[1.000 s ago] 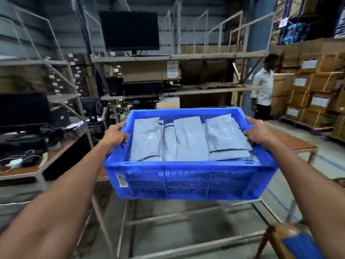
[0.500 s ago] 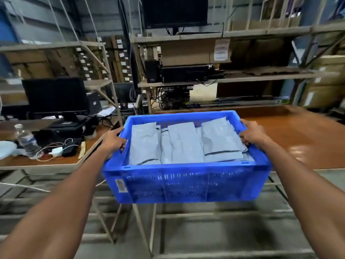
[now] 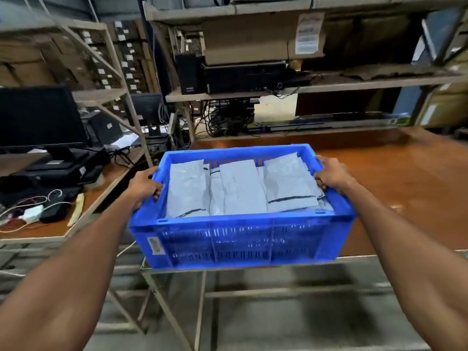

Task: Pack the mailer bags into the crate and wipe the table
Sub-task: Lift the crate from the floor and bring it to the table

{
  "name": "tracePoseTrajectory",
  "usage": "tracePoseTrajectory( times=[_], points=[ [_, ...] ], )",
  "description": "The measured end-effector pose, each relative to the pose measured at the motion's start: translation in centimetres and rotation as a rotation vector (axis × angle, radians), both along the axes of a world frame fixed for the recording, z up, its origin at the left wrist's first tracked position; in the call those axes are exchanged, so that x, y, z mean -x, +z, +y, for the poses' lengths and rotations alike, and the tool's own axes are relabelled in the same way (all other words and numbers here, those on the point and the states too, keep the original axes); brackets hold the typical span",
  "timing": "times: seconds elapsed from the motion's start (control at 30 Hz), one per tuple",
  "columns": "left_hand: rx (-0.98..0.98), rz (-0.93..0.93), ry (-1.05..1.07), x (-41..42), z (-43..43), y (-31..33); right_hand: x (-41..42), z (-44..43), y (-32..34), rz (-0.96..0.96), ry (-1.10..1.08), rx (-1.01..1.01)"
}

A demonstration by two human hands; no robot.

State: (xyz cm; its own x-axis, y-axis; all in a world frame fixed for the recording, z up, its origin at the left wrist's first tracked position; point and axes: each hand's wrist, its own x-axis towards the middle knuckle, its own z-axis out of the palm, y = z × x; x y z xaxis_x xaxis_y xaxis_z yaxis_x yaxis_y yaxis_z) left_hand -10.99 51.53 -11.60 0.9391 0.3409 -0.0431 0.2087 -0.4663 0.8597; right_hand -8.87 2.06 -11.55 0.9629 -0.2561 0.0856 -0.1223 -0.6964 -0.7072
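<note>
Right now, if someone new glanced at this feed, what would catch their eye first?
The blue crate, centre frame, full of grey mailer bags, with the left hand and right hand gripping its side rims. Behind it stretches the brown table; at left, a desk carries a dark monitor and tangled cables.

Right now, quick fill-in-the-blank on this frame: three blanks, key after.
1. The left grip and right grip hold a crate coloured ____.
2. The mailer bags lying in it are coloured ____.
3. The number of grips on the crate's rim is ____.
Missing words: blue; grey; two.
</note>
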Motion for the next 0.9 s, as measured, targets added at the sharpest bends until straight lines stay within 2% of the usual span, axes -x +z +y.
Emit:
tracePoseTrajectory(
  times=[0.23,0.37,0.53,0.73,0.8,0.9],
  points=[
    [-0.008,0.069,-0.014,-4.3,-0.1,-2.3,-4.7,-0.9,-2.7,0.078,-0.011,0.043],
    [0.029,0.081,-0.031,-5.4,0.2,-2.3,-4.7,-0.1,-2.1,0.119,0.011,0.089],
    [0.066,0.087,-0.038,-6.5,0.9,-2.8,-4.9,0.5,-1.7,0.083,0.039,0.149],
    [0.043,0.112,-0.091,-6.7,1.0,-2.3,-5.2,1.0,-1.5,0.104,0.024,0.143],
    [-0.05,0.133,-0.117,-6.5,1.0,-1.6,-5.1,1.2,-1.3,0.136,0.013,0.197],
    [-0.399,0.066,-0.124,-6.5,1.0,-0.3,-5.0,2.8,0.3,0.088,-0.053,0.407]
  ],
)
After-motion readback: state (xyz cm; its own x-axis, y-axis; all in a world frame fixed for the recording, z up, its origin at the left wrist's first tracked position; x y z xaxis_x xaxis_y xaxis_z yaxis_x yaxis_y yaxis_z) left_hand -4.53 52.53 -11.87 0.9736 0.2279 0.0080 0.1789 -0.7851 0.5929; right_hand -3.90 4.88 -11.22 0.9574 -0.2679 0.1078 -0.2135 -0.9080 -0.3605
